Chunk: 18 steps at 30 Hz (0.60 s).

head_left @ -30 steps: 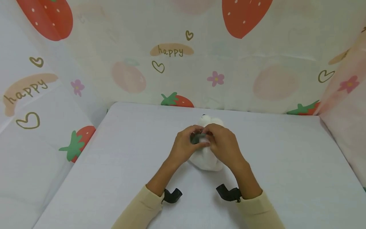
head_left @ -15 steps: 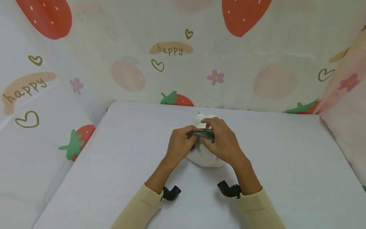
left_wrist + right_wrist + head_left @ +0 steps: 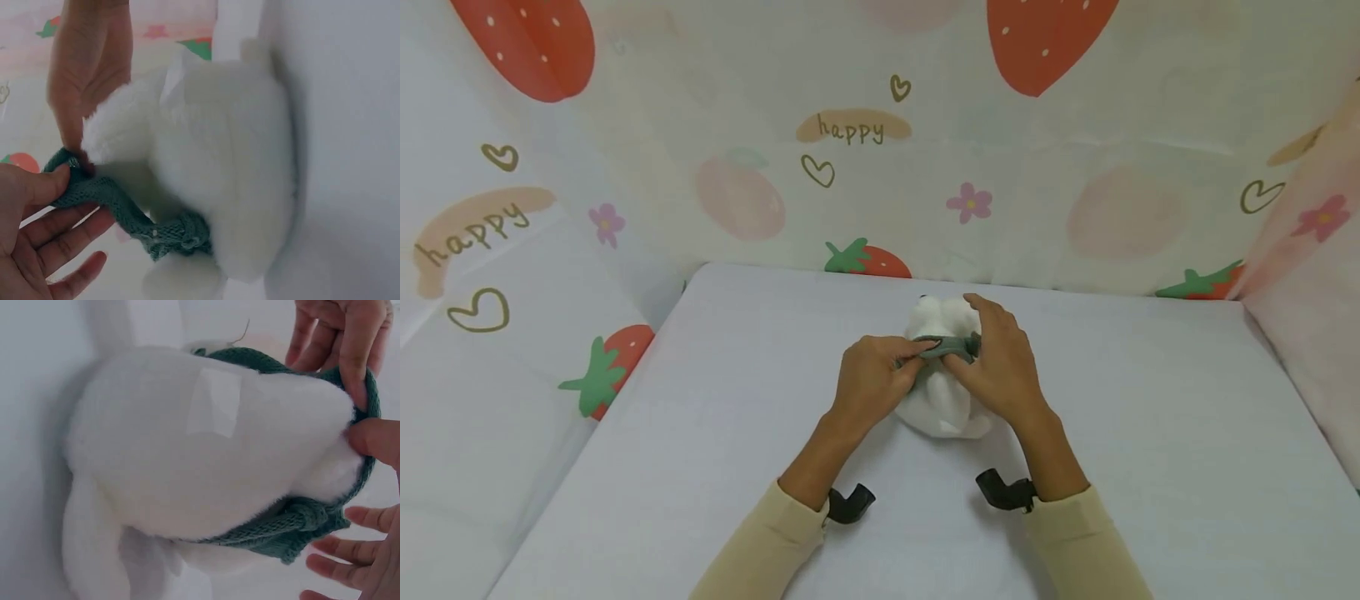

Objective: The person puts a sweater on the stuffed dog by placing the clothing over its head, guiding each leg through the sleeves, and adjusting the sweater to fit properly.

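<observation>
A white plush toy (image 3: 947, 400), two rounded bumps on top, sits on the white table. A green knitted garment (image 3: 955, 347) stretches across it below the bumps, and in the right wrist view the garment (image 3: 281, 534) loops round the narrower end. My left hand (image 3: 872, 375) pinches the knit's edge between thumb and forefinger; its other fingers (image 3: 69, 244) are extended below. On the other side, my right hand (image 3: 1003, 358) has its thumb (image 3: 378, 440) tucked inside the loop, pressing the knit outward. The right fingers (image 3: 344, 562) are spread and fairly straight outside it.
The table (image 3: 737, 467) carries a white cover. A curtain (image 3: 1030, 208) printed with strawberries and hearts stands behind and at both sides. Black wrist mounts (image 3: 850, 504) stick out from beige sleeves (image 3: 767, 542). A pale label (image 3: 215, 403) shows on the toy.
My hands started close together over the knit. The right hand has moved right, its forefinger lifting away, and the green garment now shows stretched between the hands. The left hand has shifted slightly left.
</observation>
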Each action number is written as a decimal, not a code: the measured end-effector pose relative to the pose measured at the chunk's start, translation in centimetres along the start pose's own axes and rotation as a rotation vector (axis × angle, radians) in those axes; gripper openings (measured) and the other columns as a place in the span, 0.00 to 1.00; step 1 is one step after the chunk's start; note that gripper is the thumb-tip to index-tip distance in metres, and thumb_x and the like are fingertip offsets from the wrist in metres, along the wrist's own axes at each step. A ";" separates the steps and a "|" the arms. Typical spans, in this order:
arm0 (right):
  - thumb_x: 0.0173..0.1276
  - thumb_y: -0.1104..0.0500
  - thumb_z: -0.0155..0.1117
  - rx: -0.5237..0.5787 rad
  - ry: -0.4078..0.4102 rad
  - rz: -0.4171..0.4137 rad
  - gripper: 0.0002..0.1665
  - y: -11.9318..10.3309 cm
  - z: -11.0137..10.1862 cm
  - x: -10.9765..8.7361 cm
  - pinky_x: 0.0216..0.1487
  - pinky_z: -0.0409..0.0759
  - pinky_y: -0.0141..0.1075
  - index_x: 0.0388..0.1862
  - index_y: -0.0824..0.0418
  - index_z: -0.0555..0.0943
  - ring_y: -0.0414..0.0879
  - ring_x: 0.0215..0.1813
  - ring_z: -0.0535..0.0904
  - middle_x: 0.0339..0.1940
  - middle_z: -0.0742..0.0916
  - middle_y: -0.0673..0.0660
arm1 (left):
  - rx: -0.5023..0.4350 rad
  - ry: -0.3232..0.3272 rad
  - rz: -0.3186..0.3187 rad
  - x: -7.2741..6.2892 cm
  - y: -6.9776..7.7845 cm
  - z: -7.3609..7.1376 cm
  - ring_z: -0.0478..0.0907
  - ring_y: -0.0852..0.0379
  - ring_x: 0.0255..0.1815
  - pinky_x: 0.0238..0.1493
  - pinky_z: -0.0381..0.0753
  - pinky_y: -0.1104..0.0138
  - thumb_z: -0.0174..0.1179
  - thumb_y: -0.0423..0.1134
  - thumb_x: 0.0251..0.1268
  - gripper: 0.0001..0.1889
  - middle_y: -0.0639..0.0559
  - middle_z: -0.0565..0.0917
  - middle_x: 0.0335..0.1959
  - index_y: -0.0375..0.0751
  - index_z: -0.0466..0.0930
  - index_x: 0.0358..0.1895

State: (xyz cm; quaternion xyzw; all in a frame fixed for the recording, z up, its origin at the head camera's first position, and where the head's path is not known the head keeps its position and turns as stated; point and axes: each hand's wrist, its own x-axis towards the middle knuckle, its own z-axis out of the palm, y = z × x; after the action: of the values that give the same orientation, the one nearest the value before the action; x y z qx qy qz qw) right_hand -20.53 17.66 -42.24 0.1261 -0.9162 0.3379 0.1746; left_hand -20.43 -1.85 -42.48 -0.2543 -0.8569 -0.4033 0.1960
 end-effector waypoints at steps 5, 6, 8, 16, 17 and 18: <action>0.62 0.52 0.72 -0.007 -0.046 0.113 0.45 0.1 -0.7 0.0 0.47 0.77 0.54 0.74 0.64 0.65 0.60 0.55 0.75 0.57 0.79 0.64 | -0.012 -0.042 0.050 -0.1 0.0 0.1 0.81 0.62 0.28 0.28 0.78 0.69 0.72 0.28 0.57 0.12 0.51 0.91 0.36 0.43 0.92 0.44; 0.62 0.52 0.72 -0.003 -0.055 0.132 0.45 0.0 -0.8 0.0 0.44 0.77 0.52 0.74 0.65 0.65 0.59 0.52 0.75 0.54 0.80 0.64 | -0.009 -0.050 0.062 -0.1 0.0 0.1 0.82 0.61 0.29 0.30 0.80 0.69 0.72 0.28 0.57 0.12 0.51 0.91 0.36 0.43 0.92 0.44; 0.63 0.53 0.70 0.005 -0.067 0.156 0.45 0.0 -0.8 0.0 0.42 0.77 0.49 0.74 0.66 0.64 0.57 0.47 0.75 0.50 0.81 0.63 | -0.008 -0.066 0.079 -0.1 -0.1 0.1 0.85 0.60 0.32 0.33 0.82 0.67 0.72 0.28 0.58 0.12 0.50 0.91 0.37 0.42 0.92 0.45; 0.62 0.62 0.73 0.037 -0.011 0.165 0.41 0.1 -1.0 -0.2 0.42 0.81 0.49 0.72 0.68 0.67 0.57 0.40 0.83 0.43 0.87 0.66 | -0.062 -0.187 0.077 0.1 -0.4 -0.3 0.84 0.62 0.35 0.36 0.79 0.70 0.73 0.28 0.56 0.11 0.49 0.91 0.39 0.41 0.92 0.44; 0.62 0.64 0.73 0.031 0.002 0.166 0.40 0.1 -1.0 -0.2 0.42 0.81 0.49 0.71 0.68 0.69 0.58 0.40 0.84 0.43 0.87 0.66 | -0.074 -0.204 0.072 0.2 -0.4 -0.4 0.83 0.62 0.33 0.35 0.79 0.70 0.73 0.28 0.57 0.11 0.50 0.91 0.39 0.41 0.92 0.43; 0.61 0.66 0.73 0.025 0.015 0.164 0.38 0.2 -0.9 -0.2 0.42 0.82 0.49 0.70 0.68 0.70 0.58 0.40 0.84 0.43 0.87 0.66 | -0.075 -0.218 0.069 0.2 -0.4 -0.4 0.83 0.62 0.33 0.36 0.79 0.70 0.73 0.29 0.57 0.10 0.50 0.91 0.39 0.41 0.92 0.42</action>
State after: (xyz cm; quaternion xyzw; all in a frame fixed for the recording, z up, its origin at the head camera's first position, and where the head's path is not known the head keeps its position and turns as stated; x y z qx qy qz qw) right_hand -20.20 18.43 -41.77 0.0503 -0.9179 0.3633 0.1515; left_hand -20.79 -2.32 -42.36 -0.3333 -0.8482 -0.3979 0.1057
